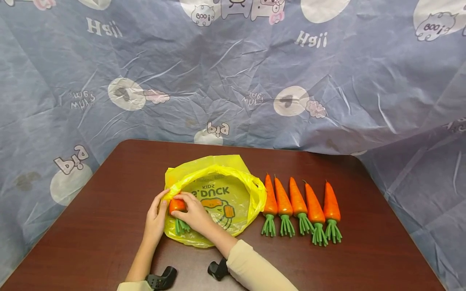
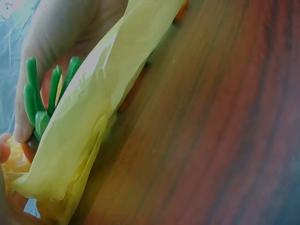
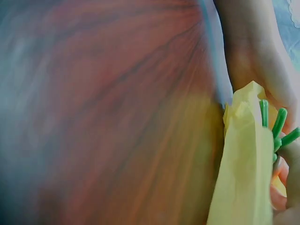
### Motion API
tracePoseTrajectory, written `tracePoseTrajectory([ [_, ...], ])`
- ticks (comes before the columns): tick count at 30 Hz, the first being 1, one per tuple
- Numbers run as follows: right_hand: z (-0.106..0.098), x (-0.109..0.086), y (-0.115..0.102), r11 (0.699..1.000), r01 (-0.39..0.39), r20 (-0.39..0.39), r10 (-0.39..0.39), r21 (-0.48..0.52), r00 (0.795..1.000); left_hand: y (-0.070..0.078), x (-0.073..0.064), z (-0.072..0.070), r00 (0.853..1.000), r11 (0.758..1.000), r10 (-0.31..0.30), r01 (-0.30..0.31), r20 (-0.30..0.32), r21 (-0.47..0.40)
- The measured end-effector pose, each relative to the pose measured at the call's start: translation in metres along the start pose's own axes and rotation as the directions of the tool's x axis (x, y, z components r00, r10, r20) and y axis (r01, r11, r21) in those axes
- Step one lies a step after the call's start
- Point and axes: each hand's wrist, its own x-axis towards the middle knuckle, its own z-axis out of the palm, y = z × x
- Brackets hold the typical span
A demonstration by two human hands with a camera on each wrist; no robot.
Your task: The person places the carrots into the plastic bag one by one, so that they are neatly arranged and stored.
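Note:
A yellow plastic bag [image 1: 251, 171] with a printed duck lies with its mouth spread wide. My left hand [image 1: 155, 220] holds the left side of its rim between thumb and fingers. Inside that rim, my right hand [image 1: 196, 214] grips an orange toy carrot [image 1: 177, 205], its green stems pointing toward me. The carrot's tip is hidden by the bag and fingers. From the left wrist view, the green stems [image 2: 35, 98] stick up behind the bag wall [image 2: 89, 108]. The right wrist view also shows the stems [image 3: 280, 122] beside the yellow plastic [image 3: 243, 159].
Several more toy carrots [image 1: 298, 202] lie in a row right of the bag, tips pointing away; the leftmost one is close against the bag's edge. The dark brown wooden table [image 1: 378, 242] meets a printed blue-grey cloth [image 1: 225, 81] at the back.

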Motion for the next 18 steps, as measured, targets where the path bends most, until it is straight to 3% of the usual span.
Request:
tracePoseTrajectory([
  [11, 0.015, 0.006, 0.006, 0.982, -0.027, -0.103, 0.047, 0.189, 0.994, 0.000, 0.000, -0.001, 1.000, 1.000, 0.014, -0.014, 0.005, -0.005],
  [18, 0.023, 0.009, 0.009, 0.974, -0.033, -0.157, 0.069, 0.223, 0.985, -0.001, 0.000, 0.000, 0.999, 0.999, 0.037, -0.037, -0.002, -0.014],
])
